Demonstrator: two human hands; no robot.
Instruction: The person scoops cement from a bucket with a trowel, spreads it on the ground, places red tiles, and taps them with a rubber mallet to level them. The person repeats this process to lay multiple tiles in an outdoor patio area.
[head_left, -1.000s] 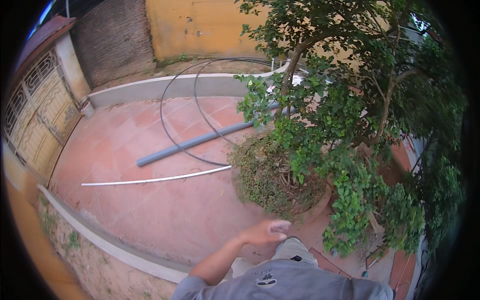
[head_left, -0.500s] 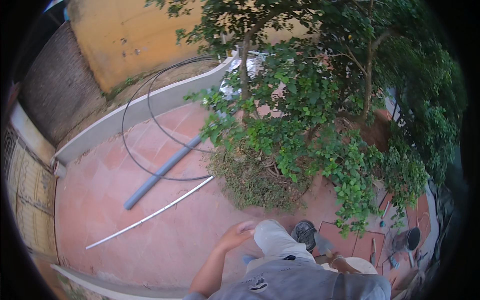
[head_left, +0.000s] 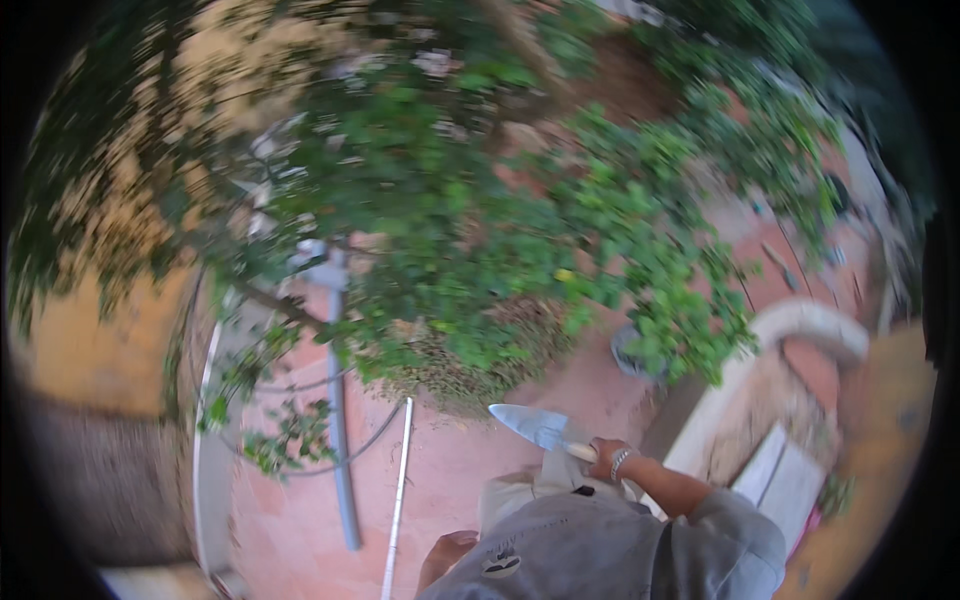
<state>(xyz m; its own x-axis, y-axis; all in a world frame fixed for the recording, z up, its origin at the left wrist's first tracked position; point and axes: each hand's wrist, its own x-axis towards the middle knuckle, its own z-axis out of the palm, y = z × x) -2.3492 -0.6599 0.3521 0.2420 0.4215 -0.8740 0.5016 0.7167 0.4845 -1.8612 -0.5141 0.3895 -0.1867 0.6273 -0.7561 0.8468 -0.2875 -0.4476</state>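
My right hand (head_left: 606,459) is closed around the handle of a trowel (head_left: 532,424), a bracelet at its wrist. The broad pointed metal blade reaches out to the left in front of my legs, apart from the ground as far as I can judge. My left hand (head_left: 453,546) hangs low beside my left thigh. Its fingers are blurred and partly hidden, and I make out nothing in them. Past the trowel, a dark bucket (head_left: 632,352) stands on the paving, half covered by leaves.
A leafy tree (head_left: 430,210) fills the space ahead. On the reddish paving (head_left: 290,520) lie a grey pipe (head_left: 342,450), a thin white pipe (head_left: 401,490) and a looped black hose (head_left: 375,437). At the right runs a low curved wall (head_left: 735,365), with several tools (head_left: 780,262) beyond it.
My view has turned to the right. The trowel has come up from beside the bucket and now points left in front of me. My left hand has dropped back toward my body.
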